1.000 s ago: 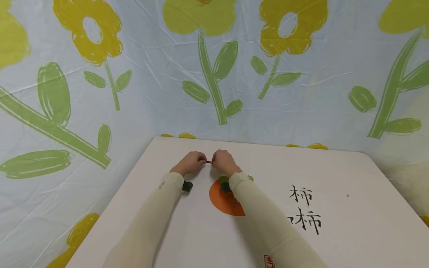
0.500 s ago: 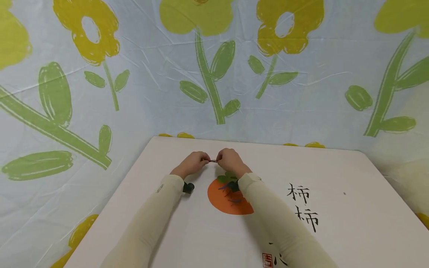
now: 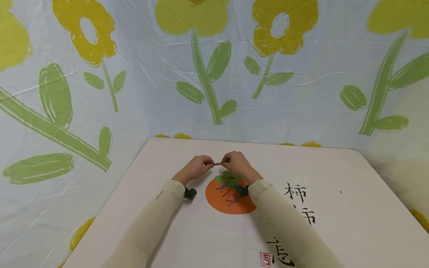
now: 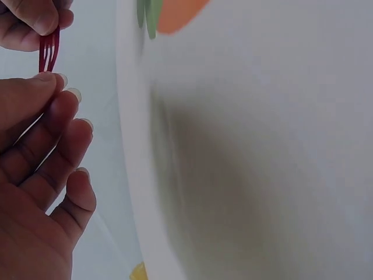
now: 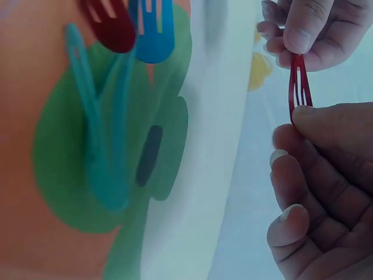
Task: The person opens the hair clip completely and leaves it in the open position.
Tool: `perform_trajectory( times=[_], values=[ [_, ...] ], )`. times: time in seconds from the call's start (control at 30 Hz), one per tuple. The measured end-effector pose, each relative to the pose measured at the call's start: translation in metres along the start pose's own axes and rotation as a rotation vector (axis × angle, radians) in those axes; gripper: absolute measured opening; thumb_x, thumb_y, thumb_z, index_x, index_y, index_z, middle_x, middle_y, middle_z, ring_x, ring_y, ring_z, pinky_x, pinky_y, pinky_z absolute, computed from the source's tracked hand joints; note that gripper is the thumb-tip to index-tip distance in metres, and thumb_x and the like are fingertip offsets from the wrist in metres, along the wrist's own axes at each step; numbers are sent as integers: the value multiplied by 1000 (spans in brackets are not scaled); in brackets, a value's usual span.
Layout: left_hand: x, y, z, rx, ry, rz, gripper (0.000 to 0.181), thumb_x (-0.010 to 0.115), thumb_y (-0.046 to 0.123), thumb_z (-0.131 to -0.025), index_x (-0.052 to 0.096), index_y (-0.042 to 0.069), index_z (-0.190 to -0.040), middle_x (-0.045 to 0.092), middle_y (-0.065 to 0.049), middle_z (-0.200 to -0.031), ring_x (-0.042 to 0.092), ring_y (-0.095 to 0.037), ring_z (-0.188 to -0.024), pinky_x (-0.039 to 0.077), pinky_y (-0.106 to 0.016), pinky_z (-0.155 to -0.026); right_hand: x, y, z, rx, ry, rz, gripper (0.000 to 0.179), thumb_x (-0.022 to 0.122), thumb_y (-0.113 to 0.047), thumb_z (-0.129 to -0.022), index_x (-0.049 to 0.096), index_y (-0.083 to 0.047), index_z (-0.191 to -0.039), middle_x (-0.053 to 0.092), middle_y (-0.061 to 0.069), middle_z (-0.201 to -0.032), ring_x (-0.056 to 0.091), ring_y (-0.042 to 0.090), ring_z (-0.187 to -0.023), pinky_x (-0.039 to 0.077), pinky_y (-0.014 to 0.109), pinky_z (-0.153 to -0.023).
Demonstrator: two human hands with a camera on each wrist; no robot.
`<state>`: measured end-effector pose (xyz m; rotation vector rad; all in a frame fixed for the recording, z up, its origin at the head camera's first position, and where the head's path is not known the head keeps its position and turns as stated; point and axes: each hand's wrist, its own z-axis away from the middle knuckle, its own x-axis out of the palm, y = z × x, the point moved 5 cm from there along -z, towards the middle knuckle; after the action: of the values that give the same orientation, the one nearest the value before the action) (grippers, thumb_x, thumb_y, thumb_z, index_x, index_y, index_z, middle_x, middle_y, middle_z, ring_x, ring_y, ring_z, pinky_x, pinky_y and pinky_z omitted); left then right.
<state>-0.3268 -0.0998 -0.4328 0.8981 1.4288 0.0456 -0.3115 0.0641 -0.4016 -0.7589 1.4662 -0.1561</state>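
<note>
A slim red hair clip point(image 5: 300, 87) with slots along it is held up between both hands, above the far part of the table. My left hand point(image 3: 196, 168) pinches one end between thumb and forefinger. The other end is pinched by my right hand point(image 3: 238, 166). In the left wrist view, the clip's middle point(image 4: 49, 51) shows between the two sets of fingertips, and the left hand's other fingers are loosely bent. Below the right hand several more clips lie on the printed orange fruit, among them a teal clip point(image 5: 119, 175), a blue clip point(image 5: 156, 44) and a dark red clip point(image 5: 109, 23).
The pale table point(image 3: 174, 223) carries a printed orange persimmon point(image 3: 218, 203) and black brush characters point(image 3: 295, 191). A flowered cloth point(image 3: 151, 74) hangs behind and at the left. A camera point(image 3: 190, 193) is strapped at the left wrist.
Both hands have shifted slightly right in the head view, still pinching the red clip. The right forearm has swung right, uncovering more of the orange print and the clips lying on it.
</note>
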Motion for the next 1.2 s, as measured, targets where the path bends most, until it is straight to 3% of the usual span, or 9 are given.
perform_trajectory(
  times=[0.47, 0.83, 1.2],
  values=[
    [19, 21, 5, 18, -19, 77, 19, 57, 25, -98, 70, 13, -105, 67, 4, -97, 59, -10, -88, 50, -31, -84, -2, 21, 35, -11, 70, -73, 12, 64, -18, -93, 73, -10, -95, 70, 1, -88, 62, 14, -80, 51, 31, -72],
    [29, 33, 12, 55, -26, 153, 21, 55, 24, -99, 71, 16, -110, 68, 5, -104, 58, -11, -91, 48, -30, -81, -7, 23, 59, -19, 83, -58, 11, 62, -17, -94, 72, -12, -97, 71, 2, -94, 63, 17, -87, 52, 35, -78],
    [37, 37, 20, 96, -3, 187, 23, 54, 28, -100, 72, 17, -109, 69, 5, -106, 55, -10, -85, 47, -26, -75, -4, 31, 72, -46, 87, -131, 11, 63, -19, -94, 72, -14, -98, 70, -1, -92, 59, 11, -78, 49, 30, -70]
  ],
)
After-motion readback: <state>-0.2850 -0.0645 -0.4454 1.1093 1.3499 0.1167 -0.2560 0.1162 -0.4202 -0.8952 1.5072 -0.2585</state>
